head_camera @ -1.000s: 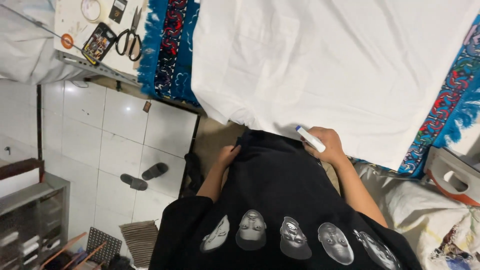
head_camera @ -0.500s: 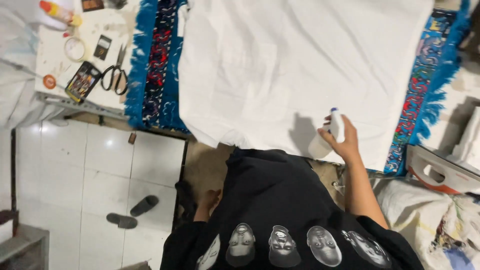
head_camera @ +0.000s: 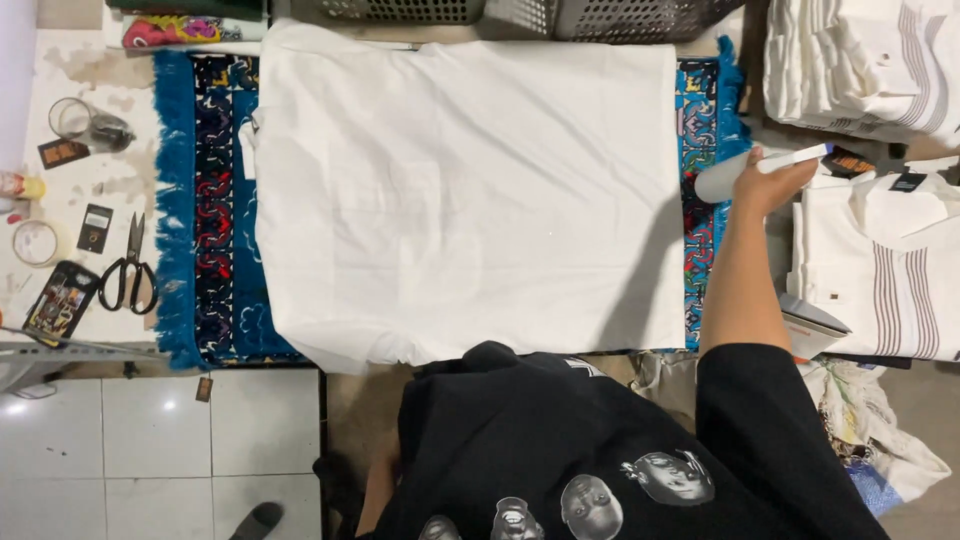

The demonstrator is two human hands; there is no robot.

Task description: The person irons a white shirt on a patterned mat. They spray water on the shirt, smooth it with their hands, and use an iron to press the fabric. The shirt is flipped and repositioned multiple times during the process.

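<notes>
Right hand [head_camera: 775,185] grips white bottle [head_camera: 745,172] — beside white cloth [head_camera: 470,200] (scissors [head_camera: 128,268] far left).

Work surface [head_camera: 95,150]: pale, stained top, covered at centre by a blue patterned rug [head_camera: 205,220] with fringed edges, well left of the fingers [head_camera: 790,178] of the raised right hand. White cloth [head_camera: 470,190] spread flat over the rug, its right edge just left of those fingers. Scissors [head_camera: 128,272], tape roll [head_camera: 38,242] and glass [head_camera: 85,122] on the bare top, far left; folded white garments [head_camera: 880,270] stacked just right of the fingers.
</notes>
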